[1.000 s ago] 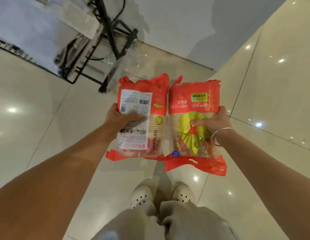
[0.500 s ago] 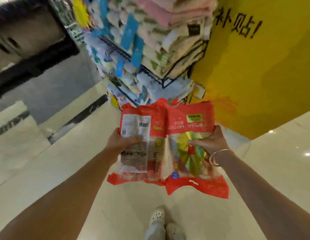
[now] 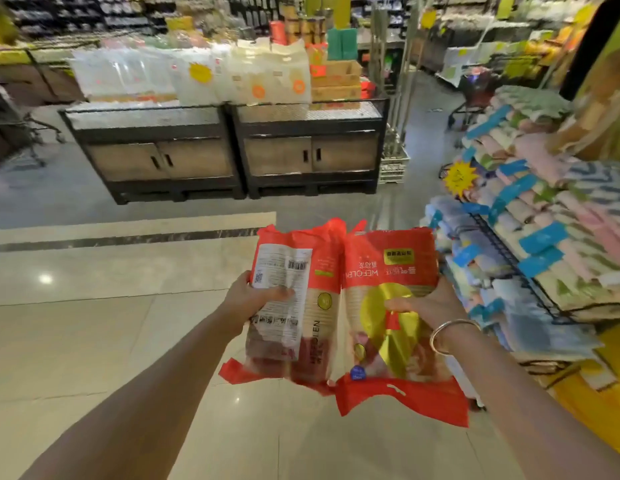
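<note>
Red pack in left hand, twin in right hand

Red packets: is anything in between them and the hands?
No, nothing visible. The left hand grips the left red packet directly, thumb across its white label. The right hand grips the right red packet, thumb on its gold circle.

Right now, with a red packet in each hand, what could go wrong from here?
1. The left hand and right hand each grip only the outer side, so the left packet or right packet might slip.
2. The towel rack stands close on the right; the right packet could brush it.
</note>
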`<move>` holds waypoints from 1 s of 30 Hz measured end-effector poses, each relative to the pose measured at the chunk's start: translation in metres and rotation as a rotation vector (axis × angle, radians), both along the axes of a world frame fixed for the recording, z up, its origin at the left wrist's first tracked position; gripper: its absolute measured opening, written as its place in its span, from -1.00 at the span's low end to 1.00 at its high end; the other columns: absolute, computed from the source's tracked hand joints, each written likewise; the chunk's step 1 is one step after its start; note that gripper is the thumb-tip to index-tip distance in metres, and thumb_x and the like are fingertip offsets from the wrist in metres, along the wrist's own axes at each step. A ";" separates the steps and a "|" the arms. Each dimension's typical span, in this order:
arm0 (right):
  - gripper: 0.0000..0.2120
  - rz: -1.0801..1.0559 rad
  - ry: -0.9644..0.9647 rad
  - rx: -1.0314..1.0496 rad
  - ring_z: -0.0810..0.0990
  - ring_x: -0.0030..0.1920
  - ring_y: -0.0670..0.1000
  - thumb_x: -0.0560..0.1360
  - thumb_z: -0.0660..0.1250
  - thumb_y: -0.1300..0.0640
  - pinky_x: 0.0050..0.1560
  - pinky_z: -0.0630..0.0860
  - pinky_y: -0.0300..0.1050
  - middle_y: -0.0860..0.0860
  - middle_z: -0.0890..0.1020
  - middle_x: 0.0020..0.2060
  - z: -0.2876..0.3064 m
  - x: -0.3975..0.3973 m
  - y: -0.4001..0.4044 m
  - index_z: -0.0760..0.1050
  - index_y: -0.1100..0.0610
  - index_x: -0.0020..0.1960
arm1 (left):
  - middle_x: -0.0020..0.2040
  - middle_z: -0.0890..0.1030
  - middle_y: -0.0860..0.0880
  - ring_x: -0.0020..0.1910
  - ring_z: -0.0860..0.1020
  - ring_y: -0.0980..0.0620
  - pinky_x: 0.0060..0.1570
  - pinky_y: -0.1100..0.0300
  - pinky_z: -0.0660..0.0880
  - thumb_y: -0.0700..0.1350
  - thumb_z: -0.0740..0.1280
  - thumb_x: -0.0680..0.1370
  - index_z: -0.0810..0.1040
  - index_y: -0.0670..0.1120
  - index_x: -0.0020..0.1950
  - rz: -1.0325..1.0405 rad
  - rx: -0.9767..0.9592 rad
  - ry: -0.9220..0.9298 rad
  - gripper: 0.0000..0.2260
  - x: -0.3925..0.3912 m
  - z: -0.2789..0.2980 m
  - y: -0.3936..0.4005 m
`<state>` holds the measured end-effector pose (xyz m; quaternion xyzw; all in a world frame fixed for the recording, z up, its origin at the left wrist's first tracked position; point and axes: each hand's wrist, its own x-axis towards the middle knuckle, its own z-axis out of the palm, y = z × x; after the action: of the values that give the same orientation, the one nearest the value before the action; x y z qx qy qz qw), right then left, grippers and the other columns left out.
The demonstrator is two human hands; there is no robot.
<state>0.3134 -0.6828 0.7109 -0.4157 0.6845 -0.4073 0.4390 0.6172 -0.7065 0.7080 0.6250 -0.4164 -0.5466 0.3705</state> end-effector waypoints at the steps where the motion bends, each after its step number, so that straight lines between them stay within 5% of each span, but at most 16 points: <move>1: -0.19 0.049 0.004 -0.015 0.59 -0.02 0.08 0.05 0.68 0.22 -0.03 0.45 -0.07 0.06 0.61 0.00 0.007 0.032 -0.010 0.40 0.19 0.21 | 0.02 0.69 -0.09 -0.09 0.70 -0.07 -0.16 0.06 0.64 -0.23 0.60 0.27 0.48 -0.11 0.16 0.043 -0.012 0.009 -0.48 0.034 0.005 0.006; 7: 0.11 0.360 -0.011 -0.026 0.65 -0.02 0.13 -0.32 0.67 -0.09 0.07 0.59 0.16 0.05 0.66 -0.01 0.020 0.244 -0.045 0.43 0.10 0.19 | 0.01 0.71 -0.12 -0.08 0.71 -0.10 -0.10 -0.01 0.65 -0.25 0.58 0.29 0.50 -0.17 0.18 0.258 -0.094 0.021 -0.50 0.241 0.034 0.073; 12: -0.10 0.599 -0.046 -0.035 0.64 -0.03 0.13 -0.08 0.72 0.09 0.02 0.59 0.10 0.11 0.65 -0.02 0.045 0.438 -0.022 0.42 0.18 0.19 | 0.05 0.69 -0.15 -0.03 0.70 -0.14 -0.08 -0.05 0.64 -0.13 0.63 0.17 0.47 -0.18 0.23 0.465 -0.126 0.005 -0.32 0.406 0.050 0.159; 15: -0.28 0.779 -0.107 -0.035 0.56 -0.12 0.05 0.14 0.66 0.27 -0.21 0.47 -0.06 0.07 0.57 -0.09 0.055 0.551 -0.006 0.34 0.20 0.17 | 0.02 0.70 -0.15 -0.08 0.71 -0.09 -0.16 0.06 0.65 -0.22 0.59 0.27 0.52 -0.18 0.18 0.654 -0.150 -0.017 -0.48 0.490 0.055 0.219; 18: -0.21 0.958 -0.114 -0.035 0.61 -0.09 0.09 0.04 0.69 0.20 -0.11 0.57 0.02 0.09 0.60 -0.06 0.056 0.666 0.018 0.37 0.17 0.16 | -0.02 0.71 -0.15 -0.17 0.71 0.00 -0.26 0.16 0.63 -0.29 0.53 0.35 0.58 -0.14 0.06 0.822 -0.167 -0.024 -0.68 0.568 0.057 0.281; 22: 0.00 1.190 -0.138 -0.043 0.66 -0.05 0.17 -0.21 0.73 0.05 -0.01 0.61 0.18 0.13 0.64 -0.03 0.052 0.816 0.061 0.38 0.12 0.16 | 0.00 0.71 -0.12 -0.06 0.70 -0.10 -0.03 -0.02 0.64 -0.20 0.61 0.24 0.56 -0.14 0.16 1.059 -0.167 -0.015 -0.48 0.665 0.052 0.362; 24: 0.10 1.289 -0.142 -0.038 0.68 -0.08 0.17 -0.35 0.69 -0.03 -0.04 0.63 0.20 0.13 0.67 -0.05 0.048 0.891 0.085 0.41 0.09 0.16 | 0.00 0.71 -0.13 -0.06 0.70 -0.11 -0.07 0.02 0.64 -0.22 0.60 0.26 0.55 -0.16 0.17 1.168 -0.167 -0.024 -0.49 0.707 0.054 0.403; 30: -0.13 1.650 -0.194 -0.038 0.71 -0.18 0.14 -0.15 0.71 0.13 -0.23 0.66 0.00 0.18 0.71 -0.11 0.069 1.091 0.207 0.53 0.23 0.13 | 0.02 0.70 -0.11 -0.05 0.68 -0.09 -0.04 0.04 0.61 -0.10 0.64 0.20 0.55 -0.11 0.17 1.500 -0.159 -0.109 -0.41 0.810 0.070 0.547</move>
<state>1.4040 -0.4762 0.7796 -0.7546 0.1120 0.0000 0.6466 1.4274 -0.1593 0.7781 0.7384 0.0647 -0.0845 0.6659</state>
